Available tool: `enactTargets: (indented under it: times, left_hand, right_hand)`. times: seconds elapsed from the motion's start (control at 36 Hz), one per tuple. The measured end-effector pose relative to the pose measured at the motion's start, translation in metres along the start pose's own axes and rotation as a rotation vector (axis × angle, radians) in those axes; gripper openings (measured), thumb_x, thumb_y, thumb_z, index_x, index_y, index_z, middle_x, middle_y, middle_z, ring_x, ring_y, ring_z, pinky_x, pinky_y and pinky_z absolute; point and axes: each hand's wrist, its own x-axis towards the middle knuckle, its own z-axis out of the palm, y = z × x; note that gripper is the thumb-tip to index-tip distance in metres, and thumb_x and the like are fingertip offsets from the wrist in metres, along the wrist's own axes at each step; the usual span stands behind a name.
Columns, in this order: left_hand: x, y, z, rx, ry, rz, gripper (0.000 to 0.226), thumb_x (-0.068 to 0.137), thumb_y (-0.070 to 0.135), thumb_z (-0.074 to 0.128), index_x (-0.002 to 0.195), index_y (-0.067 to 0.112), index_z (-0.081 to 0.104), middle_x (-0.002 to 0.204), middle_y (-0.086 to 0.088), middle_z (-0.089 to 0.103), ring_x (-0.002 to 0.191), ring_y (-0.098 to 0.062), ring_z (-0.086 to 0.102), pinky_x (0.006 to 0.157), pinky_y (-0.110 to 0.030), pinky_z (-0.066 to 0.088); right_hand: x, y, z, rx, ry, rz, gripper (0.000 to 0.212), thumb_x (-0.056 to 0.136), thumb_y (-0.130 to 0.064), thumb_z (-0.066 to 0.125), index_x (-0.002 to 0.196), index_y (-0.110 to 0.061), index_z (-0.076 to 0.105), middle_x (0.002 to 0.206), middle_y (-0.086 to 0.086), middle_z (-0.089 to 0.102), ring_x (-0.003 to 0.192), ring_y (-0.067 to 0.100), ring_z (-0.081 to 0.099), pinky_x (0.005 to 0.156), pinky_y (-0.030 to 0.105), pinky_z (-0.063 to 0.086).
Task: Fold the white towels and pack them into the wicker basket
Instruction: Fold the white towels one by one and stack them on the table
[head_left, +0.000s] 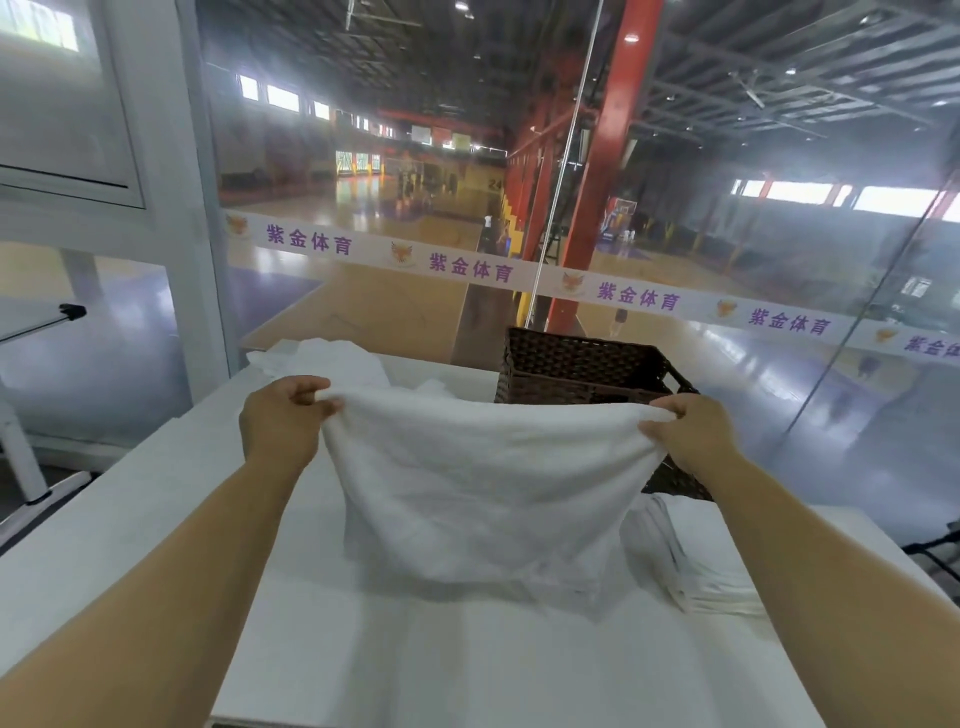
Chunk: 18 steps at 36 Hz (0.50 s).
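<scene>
Pinching the towel (478, 488) by its top corners, your left hand (283, 421) and right hand (685, 428) lift it off the desk (156, 519). The basket (582, 369) stands behind

A soft, matt terry-cloth towel (478, 483), a dark woven wicker basket (576, 369), a smooth white table (156, 499).

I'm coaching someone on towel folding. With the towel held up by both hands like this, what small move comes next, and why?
Probably lower the top edge to the table so the towel doubles over itself. The left hand and right hand pinch its upper corners, it hangs spread between them, and its lower part rests on the table.
</scene>
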Motion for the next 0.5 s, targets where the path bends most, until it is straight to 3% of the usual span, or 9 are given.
enactTargets:
  times: [0.06,0.08,0.25,0.39,0.44,0.5]
  left_hand:
    - [-0.004,0.0,0.0,0.042,0.058,0.062,0.016,0.082,0.023,0.072,0.096,0.016,0.07,0.094,-0.001,0.066,0.085,-0.019,0.057,0.076,-0.026,0.041]
    - [-0.007,0.0,-0.001,0.055,0.079,0.087,0.012,0.084,0.024,0.07,0.092,0.015,0.07,0.095,-0.002,0.067,0.085,-0.019,0.057,0.076,-0.026,0.04]
    - [-0.027,-0.005,-0.002,-0.041,0.009,0.108,0.012,0.09,0.022,0.061,0.092,0.011,0.058,0.099,-0.004,0.061,0.091,-0.023,0.054,0.079,-0.031,0.038]
    - [-0.041,-0.014,-0.009,-0.022,-0.059,0.095,0.014,0.087,0.024,0.064,0.086,0.013,0.057,0.087,-0.004,0.062,0.086,-0.03,0.06,0.08,-0.045,0.05]
    - [-0.044,-0.017,-0.01,0.001,-0.065,0.105,0.015,0.086,0.025,0.064,0.089,0.012,0.058,0.085,-0.001,0.061,0.082,-0.029,0.059,0.075,-0.041,0.049]
    - [-0.047,-0.019,-0.01,0.026,-0.048,0.118,0.016,0.087,0.024,0.064,0.093,0.01,0.058,0.088,-0.001,0.06,0.083,-0.023,0.055,0.073,-0.031,0.04]
  right_hand:
    - [-0.005,0.0,-0.002,-0.049,0.044,-0.039,0.006,0.087,-0.021,0.067,0.091,-0.017,0.067,0.091,0.004,0.063,0.076,0.013,0.054,0.074,0.03,0.041]
    - [-0.007,0.001,-0.002,-0.071,0.068,-0.058,0.006,0.089,-0.024,0.065,0.086,-0.018,0.064,0.086,0.004,0.062,0.07,0.01,0.051,0.07,0.028,0.038]
    - [-0.025,0.018,0.004,0.101,0.058,-0.01,0.016,0.093,-0.025,0.058,0.088,-0.011,0.056,0.083,0.004,0.054,0.073,0.019,0.048,0.06,0.032,0.039]
    - [-0.043,0.037,0.005,0.226,0.02,0.119,0.019,0.089,-0.02,0.063,0.079,-0.005,0.058,0.078,0.007,0.054,0.073,0.022,0.051,0.072,0.043,0.053]
    - [-0.047,0.043,0.006,0.246,0.004,0.164,0.019,0.088,-0.02,0.065,0.075,-0.008,0.058,0.076,0.005,0.055,0.069,0.02,0.051,0.072,0.041,0.053]
    - [-0.05,0.046,0.008,0.252,-0.02,0.192,0.019,0.087,-0.021,0.067,0.074,-0.008,0.059,0.075,0.005,0.055,0.068,0.019,0.05,0.068,0.037,0.05]
